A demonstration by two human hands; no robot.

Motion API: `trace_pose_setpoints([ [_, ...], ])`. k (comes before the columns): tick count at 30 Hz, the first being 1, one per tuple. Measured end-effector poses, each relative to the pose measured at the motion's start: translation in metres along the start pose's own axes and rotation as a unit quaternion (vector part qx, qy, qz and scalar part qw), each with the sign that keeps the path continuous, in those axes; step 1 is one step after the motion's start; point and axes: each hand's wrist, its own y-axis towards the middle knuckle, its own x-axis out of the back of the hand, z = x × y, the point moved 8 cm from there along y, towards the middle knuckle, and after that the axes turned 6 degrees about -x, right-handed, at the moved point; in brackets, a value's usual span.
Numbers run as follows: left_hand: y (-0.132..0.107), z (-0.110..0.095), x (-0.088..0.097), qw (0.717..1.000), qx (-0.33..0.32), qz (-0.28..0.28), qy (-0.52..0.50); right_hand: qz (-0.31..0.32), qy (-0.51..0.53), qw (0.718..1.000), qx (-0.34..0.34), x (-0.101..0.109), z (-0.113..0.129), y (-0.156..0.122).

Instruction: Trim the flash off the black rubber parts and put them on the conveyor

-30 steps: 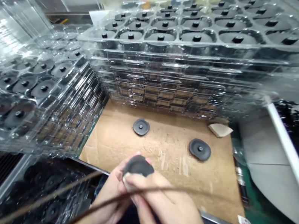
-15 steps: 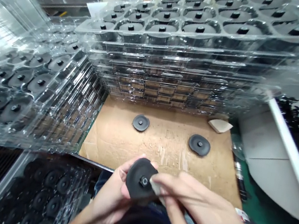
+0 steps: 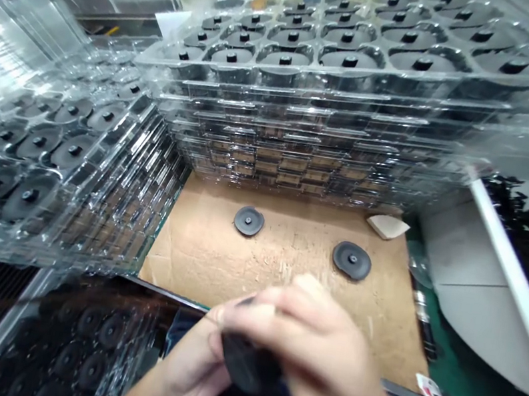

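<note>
My left hand (image 3: 189,375) cradles a black rubber disc (image 3: 246,365) low in the view, its fingers under the rim. My right hand (image 3: 311,341) curls over the top of the disc and hides most of its face, including any centre stud. Two similar studded discs lie apart on the brown cardboard sheet (image 3: 282,275), one at the middle (image 3: 248,221) and one to the right (image 3: 351,260). Neither hand touches them.
Stacked clear plastic trays (image 3: 279,112) of studded black discs rise behind the cardboard, and another stack (image 3: 49,148) stands at left. A lower tray (image 3: 92,345) sits at bottom left. A pale scrap (image 3: 387,227) lies on the cardboard's far right corner. Dark strands cross the bottom of the view.
My right hand has moved up and over the disc, covering its stud and the pale pad seen against it earlier. The disc has tilted and dropped lower in my hands.
</note>
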Motion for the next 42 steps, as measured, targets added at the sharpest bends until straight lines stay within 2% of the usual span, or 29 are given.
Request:
trace_pose_setpoints([
  [3, 0.000, -0.001, -0.003, 0.998, -0.005, 0.031, -0.047, -0.032, -0.033, 0.989, -0.142, 0.012, -0.050, -0.009],
  [5, -0.001, -0.003, -0.003, 0.996, -0.007, 0.036, -0.079, -0.040, -0.061, 0.973, -0.217, 0.008, -0.082, -0.027],
  [8, 0.000, -0.005, 0.004, 0.996, -0.022, 0.021, -0.089, 0.007, -0.042, 0.968, -0.248, -0.026, -0.109, -0.057],
  [11, 0.000, -0.006, 0.012, 0.996, -0.026, -0.001, -0.082, 0.033, -0.024, 0.970, -0.241, -0.048, -0.115, -0.072],
  [13, 0.001, -0.006, 0.012, 0.997, -0.025, 0.007, -0.072, 0.030, -0.028, 0.966, -0.255, -0.042, -0.111, -0.071],
  [15, 0.002, -0.006, 0.010, 0.998, -0.021, 0.011, -0.059, -0.010, -0.040, 0.961, -0.274, -0.020, -0.098, -0.063],
  [17, 0.004, -0.007, 0.013, 0.998, -0.035, -0.024, -0.050, -0.067, -0.051, 0.962, -0.261, 0.005, -0.072, -0.050],
  [18, 0.004, -0.008, 0.015, 0.997, -0.043, -0.045, -0.047, -0.079, -0.054, 0.969, -0.229, 0.013, -0.055, -0.043],
  [20, 0.003, -0.011, 0.019, 0.994, -0.065, -0.078, -0.038, -0.042, -0.051, 0.989, -0.131, 0.012, -0.023, -0.030],
  [22, 0.000, -0.014, 0.022, 0.991, -0.089, -0.102, -0.020, 0.001, -0.056, 0.996, -0.072, 0.005, -0.014, -0.025],
  [23, -0.001, -0.016, 0.024, 0.989, -0.099, -0.110, -0.013, -0.004, -0.071, 0.994, -0.082, 0.005, -0.020, -0.025],
  [26, -0.005, -0.021, 0.028, 0.985, -0.116, -0.125, -0.009, -0.057, -0.107, 0.972, -0.201, 0.008, -0.065, -0.038],
  [29, -0.005, -0.023, 0.029, 0.985, -0.113, -0.128, 0.001, -0.041, -0.046, 0.961, -0.271, -0.012, -0.098, -0.059],
  [32, -0.003, -0.024, 0.026, 0.987, -0.111, -0.119, 0.001, -0.026, -0.011, 0.957, -0.289, -0.034, -0.111, -0.076],
  [34, -0.002, -0.023, 0.024, 0.987, -0.110, -0.113, -0.002, -0.048, -0.022, 0.948, -0.312, -0.033, -0.112, -0.079],
  [37, -0.002, -0.017, 0.022, 0.989, -0.106, -0.105, -0.004, -0.114, -0.030, 0.940, -0.321, -0.009, -0.089, -0.066],
  [39, -0.003, -0.010, 0.021, 0.990, -0.097, -0.097, -0.008, -0.149, -0.006, 0.956, -0.252, 0.008, -0.056, -0.045],
  [41, -0.002, -0.004, 0.020, 0.994, -0.077, -0.078, -0.012, -0.127, 0.032, 0.981, -0.140, 0.013, -0.018, -0.023],
  [42, -0.002, -0.003, 0.020, 0.995, -0.070, -0.071, -0.009, -0.098, 0.049, 0.988, -0.107, 0.011, -0.005, -0.016],
])
